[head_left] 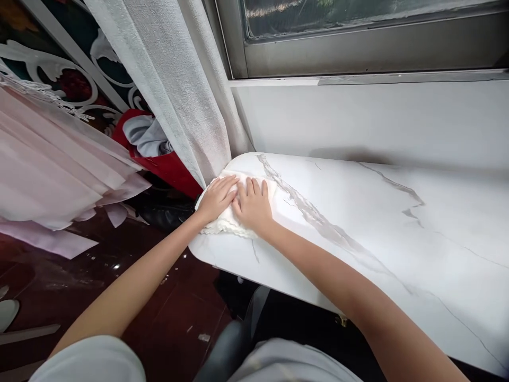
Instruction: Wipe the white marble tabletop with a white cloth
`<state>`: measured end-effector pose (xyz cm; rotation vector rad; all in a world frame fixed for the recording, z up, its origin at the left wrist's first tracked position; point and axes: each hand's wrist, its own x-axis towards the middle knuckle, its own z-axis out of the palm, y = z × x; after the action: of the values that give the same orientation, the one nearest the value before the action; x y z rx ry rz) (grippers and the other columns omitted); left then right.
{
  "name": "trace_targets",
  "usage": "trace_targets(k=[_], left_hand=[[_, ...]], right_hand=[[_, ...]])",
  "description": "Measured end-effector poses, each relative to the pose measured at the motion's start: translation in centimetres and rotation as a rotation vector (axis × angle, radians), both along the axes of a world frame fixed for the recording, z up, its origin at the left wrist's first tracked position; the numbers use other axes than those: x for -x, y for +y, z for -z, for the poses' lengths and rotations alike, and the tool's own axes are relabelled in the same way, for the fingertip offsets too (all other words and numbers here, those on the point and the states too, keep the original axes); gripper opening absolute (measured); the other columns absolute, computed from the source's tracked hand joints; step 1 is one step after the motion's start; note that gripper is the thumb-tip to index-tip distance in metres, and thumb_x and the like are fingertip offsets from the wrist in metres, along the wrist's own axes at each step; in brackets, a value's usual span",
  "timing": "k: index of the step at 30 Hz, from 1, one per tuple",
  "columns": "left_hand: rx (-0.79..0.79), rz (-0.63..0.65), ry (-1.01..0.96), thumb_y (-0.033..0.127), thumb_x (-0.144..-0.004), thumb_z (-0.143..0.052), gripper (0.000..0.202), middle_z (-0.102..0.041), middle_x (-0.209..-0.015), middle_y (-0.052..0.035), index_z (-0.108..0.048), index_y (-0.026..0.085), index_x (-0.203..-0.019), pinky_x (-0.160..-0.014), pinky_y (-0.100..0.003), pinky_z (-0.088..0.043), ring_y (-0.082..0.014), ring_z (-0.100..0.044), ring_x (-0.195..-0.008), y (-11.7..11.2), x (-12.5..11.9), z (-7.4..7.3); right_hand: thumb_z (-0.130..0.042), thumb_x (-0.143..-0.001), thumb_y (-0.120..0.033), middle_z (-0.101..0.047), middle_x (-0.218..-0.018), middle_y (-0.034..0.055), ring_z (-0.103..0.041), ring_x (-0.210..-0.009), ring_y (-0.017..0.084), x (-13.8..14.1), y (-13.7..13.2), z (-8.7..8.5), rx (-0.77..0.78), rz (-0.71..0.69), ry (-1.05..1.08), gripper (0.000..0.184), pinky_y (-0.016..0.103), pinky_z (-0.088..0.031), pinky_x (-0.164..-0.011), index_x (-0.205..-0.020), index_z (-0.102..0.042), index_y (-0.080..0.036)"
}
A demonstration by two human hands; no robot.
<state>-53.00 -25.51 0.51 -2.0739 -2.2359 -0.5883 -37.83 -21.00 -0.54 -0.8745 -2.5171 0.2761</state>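
Both of my hands press flat on a white cloth at the rounded left end of a white marble table. My left hand lies on the cloth's left part, fingers stretched out toward the table end. My right hand rests beside it, fingers spread and pointing away from me. The cloth looks folded, with a scalloped edge showing below my palms. Most of it is hidden under my hands.
A white curtain hangs just behind the table end, touching it. A window frame and white wall run along the far side. Left are pink fabric, a red item, a dark shoe and dark floor. A chair arm sits below.
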Motion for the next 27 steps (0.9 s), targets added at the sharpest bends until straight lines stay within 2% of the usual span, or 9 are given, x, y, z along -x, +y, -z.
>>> trace_targets(k=[5, 8, 12, 15, 18, 21, 24, 27], left_hand=[[0.02, 0.022, 0.021, 0.043, -0.097, -0.028, 0.052, -0.052, -0.147, -0.0087, -0.054, 0.019, -0.135, -0.12, -0.047, -0.027, -0.0219, -0.044, -0.14, -5.1, -1.3, -0.2], [0.006, 0.014, 0.029, 0.044, -0.097, -0.028, 0.051, -0.052, -0.147, -0.0082, -0.053, 0.021, -0.136, -0.12, -0.047, -0.028, -0.0223, -0.045, -0.139, -7.5, -2.0, -0.1], [0.002, -0.023, 0.064, 0.045, -0.098, -0.026, 0.051, -0.053, -0.147, -0.0074, -0.049, 0.024, -0.139, -0.12, -0.048, -0.028, -0.023, -0.045, -0.139, -9.9, -3.0, 0.2], [0.032, -0.033, 0.093, 0.044, -0.099, -0.024, 0.053, -0.05, -0.149, -0.0084, -0.046, 0.023, -0.142, -0.12, -0.049, -0.026, -0.0237, -0.043, -0.14, -10.7, -3.4, 0.2], [0.068, -0.031, 0.112, 0.044, -0.099, -0.023, 0.055, -0.05, -0.149, -0.0111, -0.046, 0.019, -0.142, -0.119, -0.051, -0.026, -0.0261, -0.043, -0.139, -10.3, -3.3, 0.2], [0.096, -0.047, 0.123, 0.042, -0.099, -0.024, 0.054, -0.05, -0.148, -0.0127, -0.046, 0.016, -0.141, -0.119, -0.051, -0.027, -0.0272, -0.044, -0.138, -8.9, -2.7, 0.1], [0.105, -0.059, 0.14, 0.038, -0.098, -0.024, 0.052, -0.05, -0.148, -0.0106, -0.045, 0.018, -0.141, -0.119, -0.049, -0.026, -0.026, -0.042, -0.138, -6.6, -1.8, 0.2], [0.109, -0.057, 0.163, 0.034, -0.096, -0.023, 0.051, -0.05, -0.147, -0.0109, -0.046, 0.016, -0.139, -0.119, -0.046, -0.026, -0.0248, -0.042, -0.138, -3.4, -0.8, 0.4]], right_hand=[[-0.032, -0.101, -0.032, -0.037, -0.153, 0.0269, -0.031, -0.144, 0.036, -1.9, -4.7, -0.2, 0.006, -0.054, 0.008, 0.057, 0.059, -0.013, -0.119, -0.148, -0.039, -0.001], [-0.032, -0.1, -0.033, -0.035, -0.154, 0.0266, -0.028, -0.145, 0.037, -3.0, -6.7, -0.7, 0.062, -0.1, 0.003, 0.057, 0.06, -0.015, -0.118, -0.148, -0.038, -0.002], [-0.038, -0.098, -0.034, -0.031, -0.156, 0.0251, -0.022, -0.148, 0.036, -3.9, -8.3, -1.6, 0.213, -0.165, 0.008, 0.057, 0.059, -0.015, -0.12, -0.148, -0.04, -0.005], [-0.04, -0.097, -0.033, -0.028, -0.158, 0.0241, -0.017, -0.15, 0.034, -4.1, -8.5, -2.0, 0.314, -0.205, 0.006, 0.059, 0.057, -0.013, -0.121, -0.149, -0.038, -0.005], [-0.04, -0.096, -0.033, -0.024, -0.159, 0.0251, -0.014, -0.151, 0.035, -3.9, -7.8, -2.4, 0.376, -0.233, 0.0, 0.063, 0.056, -0.01, -0.122, -0.151, -0.033, -0.002], [-0.04, -0.096, -0.031, -0.024, -0.158, 0.027, -0.014, -0.15, 0.036, -3.1, -6.6, -2.5, 0.402, -0.211, 0.006, 0.066, 0.055, -0.009, -0.122, -0.154, -0.026, -0.002], [-0.037, -0.098, -0.029, -0.026, -0.158, 0.0269, -0.016, -0.15, 0.036, -1.8, -4.7, -2.3, 0.386, -0.135, 0.018, 0.065, 0.054, -0.009, -0.121, -0.156, -0.022, -0.003], [-0.036, -0.098, -0.029, -0.029, -0.157, 0.0243, -0.02, -0.149, 0.035, -0.3, -2.1, -1.9, 0.334, -0.071, 0.018, 0.06, 0.053, -0.007, -0.121, -0.153, -0.031, -0.005]])
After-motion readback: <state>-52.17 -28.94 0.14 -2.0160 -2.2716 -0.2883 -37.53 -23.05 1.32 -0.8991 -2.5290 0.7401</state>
